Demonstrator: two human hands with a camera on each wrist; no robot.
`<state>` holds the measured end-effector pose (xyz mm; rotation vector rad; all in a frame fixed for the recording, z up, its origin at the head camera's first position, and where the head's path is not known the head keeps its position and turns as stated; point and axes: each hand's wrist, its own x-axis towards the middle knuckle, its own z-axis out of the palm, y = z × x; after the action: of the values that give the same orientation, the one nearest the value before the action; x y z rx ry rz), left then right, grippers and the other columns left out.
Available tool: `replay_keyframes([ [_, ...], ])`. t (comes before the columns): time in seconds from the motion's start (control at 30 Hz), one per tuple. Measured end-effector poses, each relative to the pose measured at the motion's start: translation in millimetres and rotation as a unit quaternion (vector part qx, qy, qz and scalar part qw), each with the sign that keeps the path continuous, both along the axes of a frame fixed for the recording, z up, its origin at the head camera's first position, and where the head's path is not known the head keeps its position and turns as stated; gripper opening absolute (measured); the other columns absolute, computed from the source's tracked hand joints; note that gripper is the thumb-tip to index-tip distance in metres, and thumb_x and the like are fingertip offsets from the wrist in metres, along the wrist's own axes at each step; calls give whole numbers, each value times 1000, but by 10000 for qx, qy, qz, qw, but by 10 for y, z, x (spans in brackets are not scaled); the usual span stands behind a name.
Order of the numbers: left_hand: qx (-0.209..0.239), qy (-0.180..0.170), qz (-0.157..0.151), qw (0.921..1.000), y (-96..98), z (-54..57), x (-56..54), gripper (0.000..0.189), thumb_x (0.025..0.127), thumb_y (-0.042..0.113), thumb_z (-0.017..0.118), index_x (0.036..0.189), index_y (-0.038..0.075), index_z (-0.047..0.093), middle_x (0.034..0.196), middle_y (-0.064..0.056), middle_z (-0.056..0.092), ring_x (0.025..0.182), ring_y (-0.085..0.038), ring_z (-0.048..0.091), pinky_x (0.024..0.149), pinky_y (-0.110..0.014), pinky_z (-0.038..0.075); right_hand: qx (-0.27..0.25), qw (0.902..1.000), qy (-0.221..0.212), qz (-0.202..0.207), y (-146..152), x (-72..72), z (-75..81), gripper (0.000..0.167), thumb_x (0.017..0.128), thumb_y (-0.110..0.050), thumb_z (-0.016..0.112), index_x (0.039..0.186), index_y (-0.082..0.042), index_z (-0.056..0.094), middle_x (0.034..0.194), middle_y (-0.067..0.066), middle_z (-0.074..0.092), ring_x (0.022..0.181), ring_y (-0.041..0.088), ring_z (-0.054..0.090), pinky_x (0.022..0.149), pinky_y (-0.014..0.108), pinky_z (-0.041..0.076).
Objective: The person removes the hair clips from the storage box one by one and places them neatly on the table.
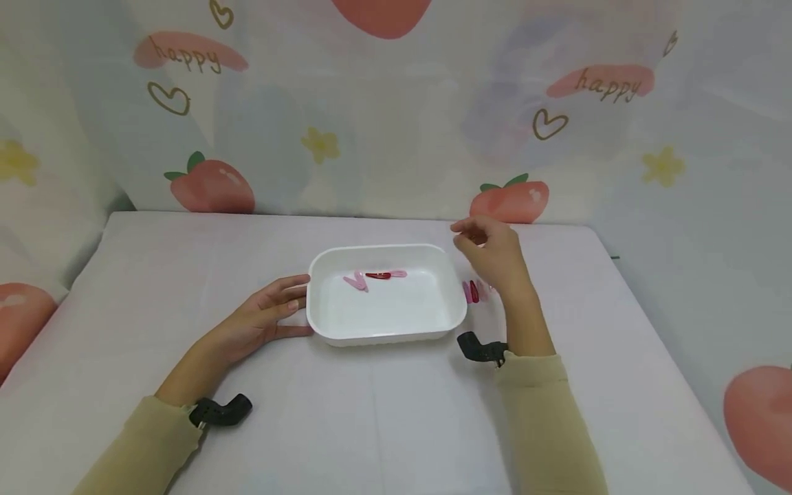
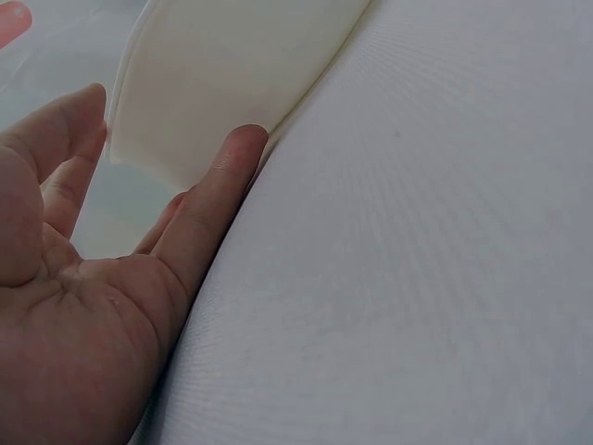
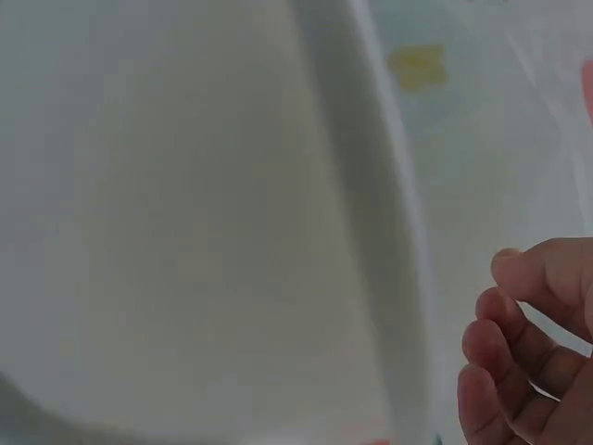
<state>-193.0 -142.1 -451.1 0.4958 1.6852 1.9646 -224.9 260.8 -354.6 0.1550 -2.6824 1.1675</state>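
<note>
A white plastic tray (image 1: 386,323) stands on the table with several small hair clips in it: a pink pair forming a V (image 1: 356,281), a red clip (image 1: 378,276) and a pink clip (image 1: 399,273). Against the tray's left end my left hand (image 1: 262,316) rests, fingers extended; the left wrist view has its fingertips touching the tray wall (image 2: 204,83). Above the table, beyond the tray's right end, my right hand (image 1: 491,251) hovers with loosely bent fingers. Nothing shows between its fingertips (image 3: 508,269) in the right wrist view.
More hair clips lie right of the tray, among them a red clip (image 1: 474,291) and a pale pink clip (image 1: 482,290), partly hidden by the right forearm. A printed cloth backdrop (image 1: 396,103) rises behind the white-covered table (image 1: 297,426).
</note>
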Motion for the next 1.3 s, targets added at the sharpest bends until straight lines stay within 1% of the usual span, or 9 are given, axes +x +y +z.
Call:
replay_keyframes([
  [0.13, -7, -34, 24, 10000, 4, 3, -1, 53, 105, 9, 47, 155, 11, 29, 159, -21, 24, 136, -23, 47, 97, -52, 53, 245, 9958, -4, 879, -381, 27, -65, 18, 96, -16, 65, 112, -13, 71, 101, 3, 71, 94, 20, 65, 80, 38, 55],
  [0.23, 3, -58, 54, 10000, 6, 1, -3, 53, 105, 8, 46, 155, 11, 29, 159, -21, 25, 137, -23, 46, 96, -52, 54, 681, 9871, -137, 1444, -587, 17, -174, 21, 95, -14, 65, 114, -14, 71, 108, 2, 72, 99, 19, 66, 87, 38, 55],
  [0.3, -16, -50, 62, 10000, 6, 4, 2, 52, 105, 8, 46, 155, 11, 29, 159, -20, 25, 137, -23, 47, 96, -52, 54, 1058, 9805, -196, 1643, -678, 7, -247, 24, 94, -12, 64, 117, -15, 71, 114, 2, 72, 105, 21, 65, 94, 39, 53],
  [0.47, -23, -57, 62, 10000, 6, 17, 22, 53, 105, 9, 47, 155, 10, 28, 160, -19, 26, 136, -20, 48, 95, -52, 54, 1786, 9706, -349, 1578, -755, -11, -343, 34, 91, -8, 62, 123, -16, 71, 127, 0, 68, 125, 23, 58, 111, 42, 43],
  [0.53, -23, -61, 63, 10000, 6, 24, 24, 53, 105, 8, 47, 155, 11, 29, 160, -18, 26, 136, -20, 48, 95, -52, 54, 1954, 9673, -459, 1552, -759, -19, -363, 36, 90, -7, 62, 124, -15, 70, 127, 2, 68, 126, 23, 57, 112, 42, 42],
  [0.7, -12, -60, 53, 10000, 16, 31, 21, 53, 105, 6, 45, 155, 11, 29, 160, -19, 25, 136, -21, 47, 96, -52, 54, 2212, 9585, -690, 1659, -749, -33, -414, 36, 88, -6, 63, 121, -14, 71, 117, 4, 70, 113, 23, 61, 103, 41, 48],
  [0.9, -35, -61, 79, 9999, 17, 30, 19, 53, 105, 7, 46, 155, 12, 29, 160, -18, 26, 136, -21, 48, 95, -52, 54, 2168, 9594, -943, 1535, -754, -33, -448, 29, 89, -6, 64, 114, -16, 73, 93, 2, 65, 89, 20, 57, 82, 33, 51],
  [1.1, 109, -41, 12, 9999, 8, 32, 20, 53, 105, 5, 45, 155, 11, 29, 159, -20, 25, 137, -23, 47, 96, -53, 53, 2185, 9559, -1279, 1489, -766, 6, -447, 24, 89, -9, 67, 109, -22, 72, 88, -3, 62, 85, 17, 56, 75, 30, 47],
  [1.3, 184, -46, -21, 9998, 12, 38, 22, 55, 105, 7, 48, 156, 9, 27, 159, -21, 24, 137, -24, 46, 97, -53, 53, 2157, 9530, -1462, 1545, -763, 40, -416, 24, 88, -7, 66, 106, -21, 73, 85, -2, 60, 83, 16, 54, 74, 30, 45],
])
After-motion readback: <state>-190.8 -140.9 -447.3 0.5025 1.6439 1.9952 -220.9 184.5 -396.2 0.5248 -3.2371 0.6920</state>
